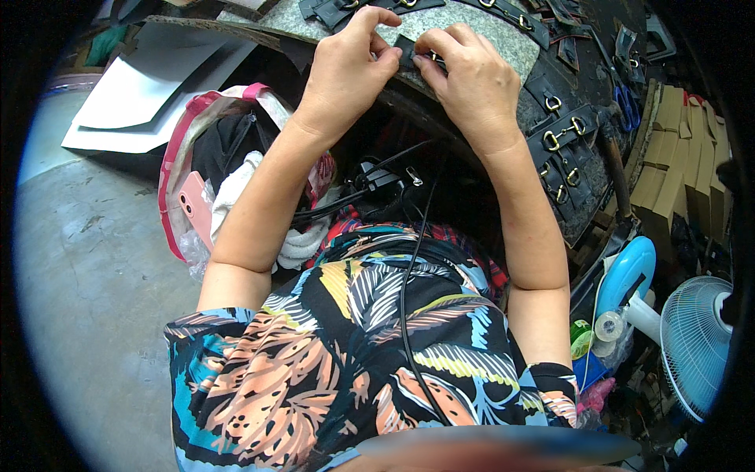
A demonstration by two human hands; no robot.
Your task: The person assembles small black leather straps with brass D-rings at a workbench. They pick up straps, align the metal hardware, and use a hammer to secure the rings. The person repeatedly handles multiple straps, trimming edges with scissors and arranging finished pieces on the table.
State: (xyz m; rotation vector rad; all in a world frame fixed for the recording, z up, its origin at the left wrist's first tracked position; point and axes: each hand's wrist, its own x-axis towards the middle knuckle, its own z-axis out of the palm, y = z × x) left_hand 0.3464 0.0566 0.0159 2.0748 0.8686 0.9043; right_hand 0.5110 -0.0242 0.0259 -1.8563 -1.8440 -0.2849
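Over the near edge of the workbench, both of my hands are at a small black leather strap with a bit of metal hardware on it. My left hand has its thumb and a curled finger closed on the strap's left end, its index finger raised and bent. Closed at the strap's right end, my right hand pinches near the metal part with thumb and fingers, which hide most of it. Right of that hand, several black straps with gold horsebit-shaped buckles lie on the bench, and more straps lie behind on a speckled grey slab.
Blue-handled scissors lie at the bench's right side. Stacked cardboard pieces and a fan stand to the right. Left are white sheets and a pink-edged bag with a pink phone. A black cable crosses my lap.
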